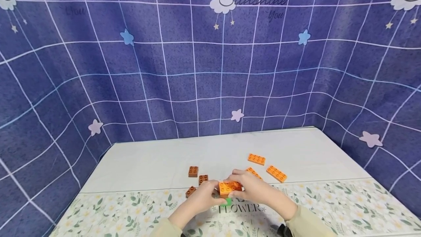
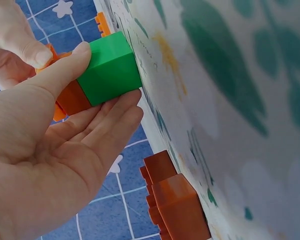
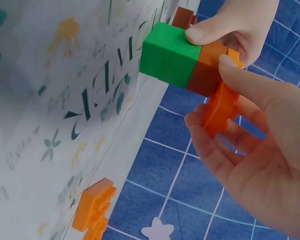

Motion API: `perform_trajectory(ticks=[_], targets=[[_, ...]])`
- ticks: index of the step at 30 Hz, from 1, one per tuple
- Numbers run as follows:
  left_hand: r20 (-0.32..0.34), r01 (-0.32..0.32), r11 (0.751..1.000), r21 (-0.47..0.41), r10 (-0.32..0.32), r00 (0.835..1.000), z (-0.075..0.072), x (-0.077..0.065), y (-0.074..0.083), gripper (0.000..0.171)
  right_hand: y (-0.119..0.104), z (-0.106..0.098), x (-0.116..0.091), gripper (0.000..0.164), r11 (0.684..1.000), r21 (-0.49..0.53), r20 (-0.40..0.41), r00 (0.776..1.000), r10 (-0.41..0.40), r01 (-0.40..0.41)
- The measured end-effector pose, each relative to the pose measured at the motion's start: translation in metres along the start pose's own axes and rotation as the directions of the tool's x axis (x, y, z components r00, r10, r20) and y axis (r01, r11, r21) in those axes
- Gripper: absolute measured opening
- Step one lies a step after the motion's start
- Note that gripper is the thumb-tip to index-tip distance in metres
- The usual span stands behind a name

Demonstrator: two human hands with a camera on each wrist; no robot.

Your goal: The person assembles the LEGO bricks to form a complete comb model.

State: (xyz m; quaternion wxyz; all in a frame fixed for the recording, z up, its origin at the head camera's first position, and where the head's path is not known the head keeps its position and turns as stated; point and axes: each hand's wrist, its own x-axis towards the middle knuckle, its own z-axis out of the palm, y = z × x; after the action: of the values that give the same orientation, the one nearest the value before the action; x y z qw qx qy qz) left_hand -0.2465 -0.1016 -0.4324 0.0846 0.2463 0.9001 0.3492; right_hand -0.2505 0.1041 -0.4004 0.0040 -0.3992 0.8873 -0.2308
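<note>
Both hands hold one small stack of building bricks over the front of the table. At the bottom is a green brick (image 2: 112, 67), close to the tabletop. A brown brick (image 3: 206, 69) sits on it, topped by an orange plate (image 1: 225, 188) that juts out past the brown brick. My left hand (image 1: 204, 196) grips the stack, its thumb along the green and brown bricks and its fingers beneath in the left wrist view. With its thumb near the plate's edge, my right hand (image 1: 254, 189) pinches the orange plate, hiding part of it in the head view.
Left of the hands lie three brown bricks (image 1: 193, 171), the nearest close to the left hand. Three orange plates (image 1: 276, 173) lie at the right, one partly behind the right hand. A blue gridded curtain (image 1: 210, 57) stands around the table's back and sides.
</note>
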Motion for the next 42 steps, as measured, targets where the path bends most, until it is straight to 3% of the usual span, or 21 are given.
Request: perform_trajectory(ticks=[12,22,33,42], targets=[[-0.008,-0.028,0.999,-0.015,0.028,1.0,0.001,0.001,0.002,0.034,-0.002,-0.006,0.004,0.025,0.995,0.067,0.02,0.997,0.077,-0.078],[-0.013,-0.013,1.0,-0.019,0.013,1.0,0.001,0.002,0.0,0.033,0.001,-0.005,0.006,0.026,0.995,0.059,0.018,0.997,0.08,-0.081],[-0.011,-0.022,0.999,-0.038,0.022,1.0,0.002,-0.001,-0.003,0.032,0.003,0.016,-0.001,0.028,0.989,0.131,-0.087,0.993,0.074,-0.062],[-0.01,-0.014,0.999,-0.038,0.014,1.0,0.003,0.0,-0.003,0.033,0.004,0.024,-0.005,0.034,0.981,0.172,-0.114,0.987,0.11,-0.089]])
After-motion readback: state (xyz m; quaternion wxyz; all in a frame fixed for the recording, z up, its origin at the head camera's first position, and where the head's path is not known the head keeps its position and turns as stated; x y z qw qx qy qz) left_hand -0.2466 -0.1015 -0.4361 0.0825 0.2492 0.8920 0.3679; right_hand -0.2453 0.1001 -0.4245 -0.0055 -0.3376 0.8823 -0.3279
